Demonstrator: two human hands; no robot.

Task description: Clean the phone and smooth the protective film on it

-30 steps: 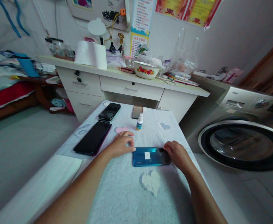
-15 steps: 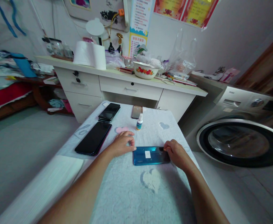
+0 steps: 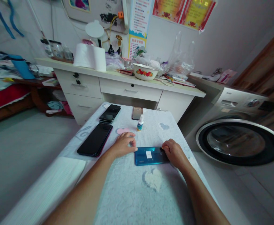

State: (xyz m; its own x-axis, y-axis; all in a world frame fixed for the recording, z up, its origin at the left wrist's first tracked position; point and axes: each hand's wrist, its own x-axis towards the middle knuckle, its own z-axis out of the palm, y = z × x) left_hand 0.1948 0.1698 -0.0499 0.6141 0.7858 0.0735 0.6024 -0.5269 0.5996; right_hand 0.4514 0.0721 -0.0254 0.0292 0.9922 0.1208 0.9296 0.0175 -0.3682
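A blue phone (image 3: 157,158) lies back side up on the cloth-covered table, a small white sticker (image 3: 149,154) on its back. My left hand (image 3: 125,146) is at its upper left corner, thumb and curled forefinger pinching the edge. Over the right end, by the dark camera patch, my right hand (image 3: 173,152) is closed with fingers bunched against the phone. A bit of orange shows at its fingertips, too small to name. Beyond the phone stands a small white-capped spray bottle (image 3: 140,124) with a blue and orange label.
A large black phone (image 3: 96,139) lies at the left, with a stack of dark phones (image 3: 110,113) behind it. Farther back is a brownish phone or case (image 3: 137,113). A white desk (image 3: 131,89) borders the far end; a washing machine (image 3: 242,125) stands right.
My right hand has slid slightly left along the phone, covering more of the camera patch. My left hand keeps its place at the corner. The view has shifted a little.
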